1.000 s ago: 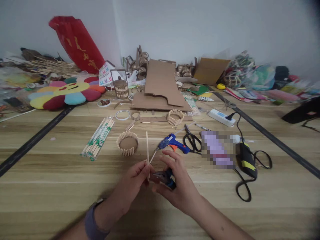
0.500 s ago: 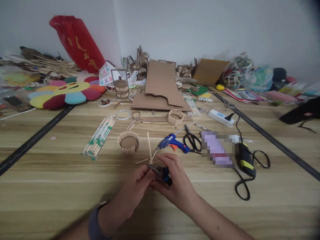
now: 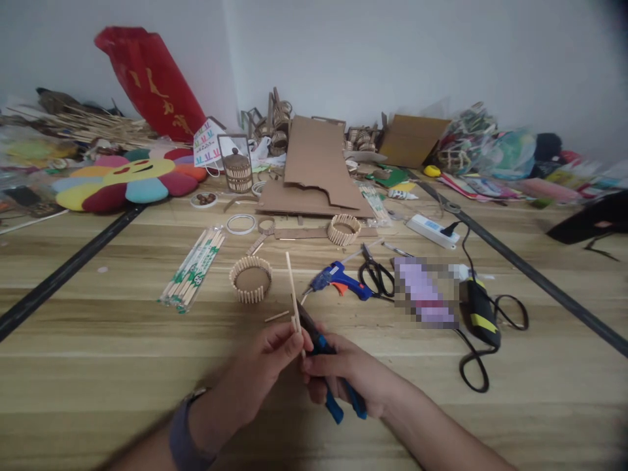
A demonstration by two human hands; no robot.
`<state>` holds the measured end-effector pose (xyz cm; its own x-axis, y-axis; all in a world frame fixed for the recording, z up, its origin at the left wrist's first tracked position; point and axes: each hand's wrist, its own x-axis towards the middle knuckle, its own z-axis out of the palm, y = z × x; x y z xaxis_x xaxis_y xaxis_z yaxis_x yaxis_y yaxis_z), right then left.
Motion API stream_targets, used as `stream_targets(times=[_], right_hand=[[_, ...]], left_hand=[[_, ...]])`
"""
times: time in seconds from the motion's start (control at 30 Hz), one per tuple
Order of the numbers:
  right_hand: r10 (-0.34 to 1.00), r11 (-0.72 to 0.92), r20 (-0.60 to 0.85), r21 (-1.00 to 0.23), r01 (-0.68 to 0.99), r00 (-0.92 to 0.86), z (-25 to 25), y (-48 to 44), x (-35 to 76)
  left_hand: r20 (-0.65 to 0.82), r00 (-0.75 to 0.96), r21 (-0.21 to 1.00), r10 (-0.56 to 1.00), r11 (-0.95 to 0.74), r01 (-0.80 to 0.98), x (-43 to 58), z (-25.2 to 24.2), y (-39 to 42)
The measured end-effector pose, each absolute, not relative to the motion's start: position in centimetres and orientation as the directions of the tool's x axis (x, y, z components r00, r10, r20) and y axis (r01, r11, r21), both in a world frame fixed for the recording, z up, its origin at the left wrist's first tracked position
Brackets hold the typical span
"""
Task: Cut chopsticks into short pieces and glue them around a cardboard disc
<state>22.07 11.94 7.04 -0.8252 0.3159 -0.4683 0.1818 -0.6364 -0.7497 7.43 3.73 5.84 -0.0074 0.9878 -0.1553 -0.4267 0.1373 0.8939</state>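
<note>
Between the thumb and fingers of my left hand (image 3: 279, 348) a thin wooden stick (image 3: 291, 281) is pinched, pointing up and away, with a short stick end beside it. My right hand (image 3: 350, 369) is wrapped round the blue handles of pliers (image 3: 321, 343), whose dark jaws lie close against the stick's right side. I cannot tell whether the jaws touch it. Just beyond my left hand lies a short piece of stick (image 3: 277, 316). A round basket (image 3: 251, 280) with a wall of short sticks and a cardboard base stands farther off to the left.
A blue glue gun (image 3: 338, 281) and black scissors (image 3: 377, 271) lie beyond my right hand. Packaged sticks (image 3: 193, 271) rest at left. A second stick ring (image 3: 344, 229), cardboard (image 3: 318, 157) and a power strip (image 3: 433, 231) are farther back. A black cable (image 3: 473, 366) curls at right.
The pliers have turned in my right hand: their jaws now point away from me and the blue handles show. My left hand now holds the stick up alongside the jaws.
</note>
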Motion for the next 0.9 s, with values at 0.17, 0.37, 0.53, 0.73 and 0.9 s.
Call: stream_targets(times=[0.17,0.37,0.53,0.73,0.9], right_hand=[[0.297,-0.686,-0.466,-0.712,0.153,-0.833,7.0,11.7,22.0],[0.315,-0.587,-0.513,-0.766,0.260,-0.799,8.6,12.1,22.6],[0.471,-0.406,-0.376,-0.895,0.183,-0.798,8.8,13.0,23.1],[0.722,0.154,-0.082,-0.949,0.275,-0.687,8.6,12.9,23.2],[0.758,0.330,0.023,-0.875,0.354,-0.652,7.5,11.8,22.6]], left_hand=[[-0.211,-0.042,0.871,0.977,0.168,-0.461,7.6,6.4,3.8],[-0.232,-0.093,0.895,0.968,0.175,-0.410,6.8,7.0,3.9],[-0.164,-0.286,0.985,0.944,0.144,-0.090,5.5,7.8,3.9],[-0.246,-0.236,0.962,0.940,0.207,-0.180,5.6,7.5,3.9],[-0.315,-0.138,0.895,0.939,0.246,-0.371,6.8,6.4,3.9]])
